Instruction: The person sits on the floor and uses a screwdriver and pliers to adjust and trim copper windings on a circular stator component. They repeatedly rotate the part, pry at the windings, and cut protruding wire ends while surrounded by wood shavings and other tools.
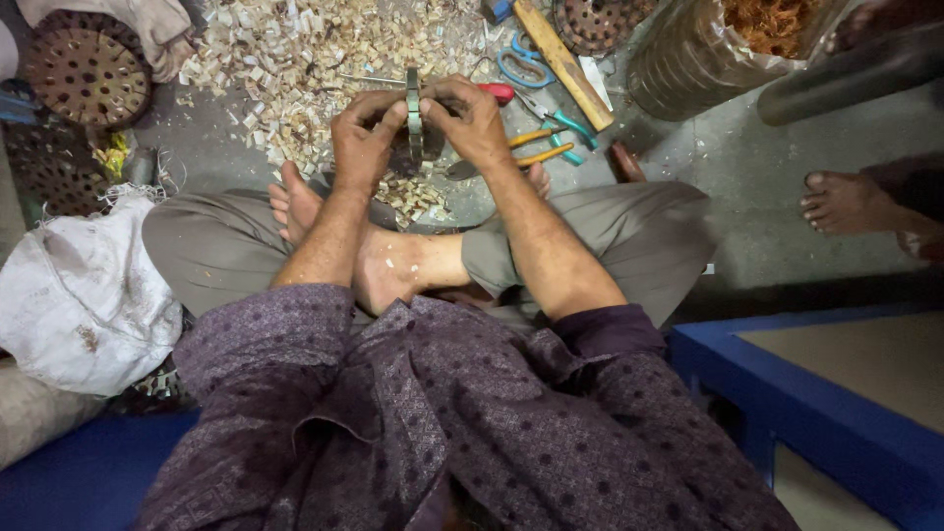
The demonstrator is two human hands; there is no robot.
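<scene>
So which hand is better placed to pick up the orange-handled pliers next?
Probably the right hand. The orange-handled pliers lie on the floor just beside its wrist, handles pointing away. The left hand sits on the far side of the upright metal ring that both hands hold, and could steady it alone.

Just the one camera, strapped to my head and pointing almost straight down past my chest. It sits close, so my shirt fills the bottom and my crossed legs the middle, with my left hand (364, 138) and right hand (470, 120) up top over the floor (747, 197).
</scene>
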